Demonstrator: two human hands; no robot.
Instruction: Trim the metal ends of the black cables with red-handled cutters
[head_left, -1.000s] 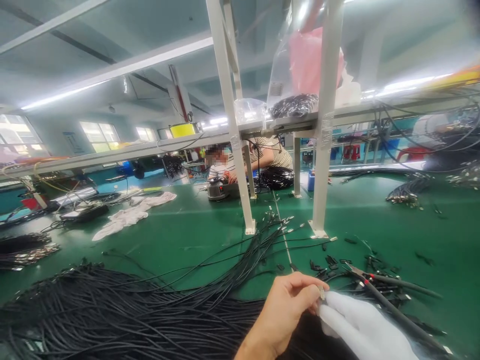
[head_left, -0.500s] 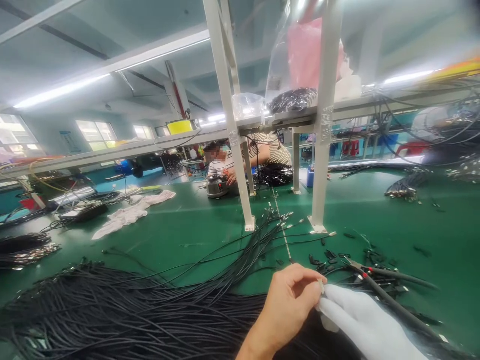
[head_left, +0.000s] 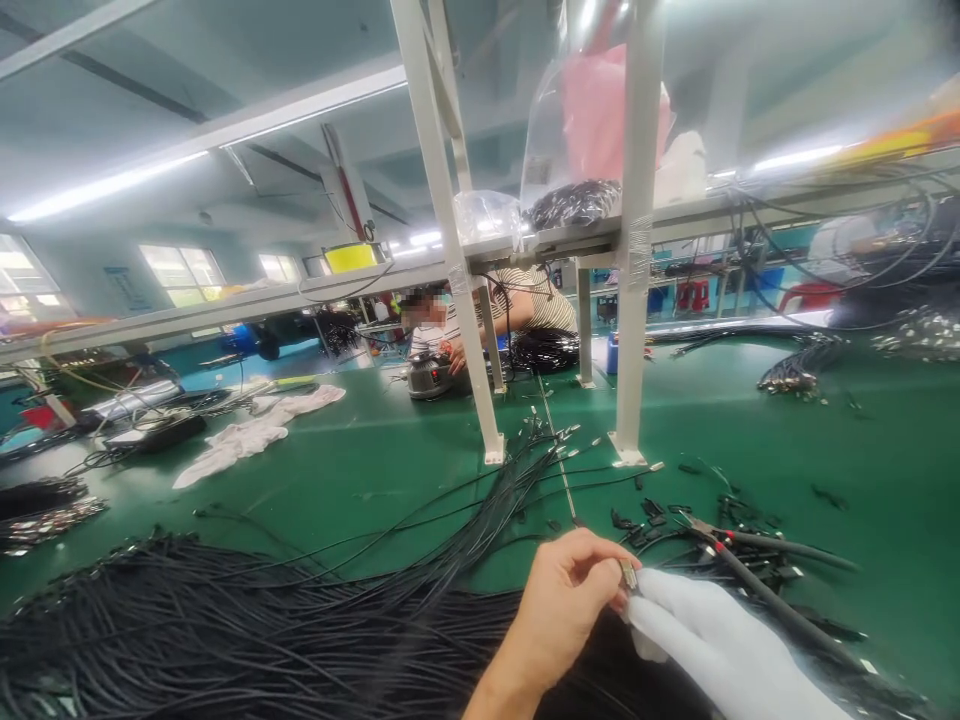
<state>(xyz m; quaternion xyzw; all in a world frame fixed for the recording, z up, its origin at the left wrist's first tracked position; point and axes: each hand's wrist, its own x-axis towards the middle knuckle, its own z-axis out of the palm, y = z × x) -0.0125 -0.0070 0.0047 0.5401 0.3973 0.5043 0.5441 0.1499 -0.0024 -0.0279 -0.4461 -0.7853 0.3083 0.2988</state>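
Note:
My bare left hand point(head_left: 559, 610) is low in the middle, its thumb and fingers pinched on a small metal connector point(head_left: 628, 574) at a cable's end. My right hand point(head_left: 712, 645), in a white glove, meets it from the right, gloved fingertips touching the same connector. Under both hands lies a thick pile of black cables point(head_left: 225, 630) across the green table point(head_left: 375, 460). Just right of my hands lie black-handled pliers point(head_left: 750, 555) with red marks, among small black cut pieces point(head_left: 652, 510).
White shelf posts point(head_left: 480, 420) point(head_left: 628, 400) stand on the table ahead. Several loose cables point(head_left: 517, 480) fan toward them. A white cloth point(head_left: 247, 435) lies at left. A person in a striped shirt point(head_left: 525, 305) works across the table beside a round machine point(head_left: 429, 375). Bagged cables point(head_left: 574, 200) sit on the shelf.
The view has drifted slightly, so everything sits a little further left. My hands stay pinched together on the connector, shifted slightly left and up in the picture.

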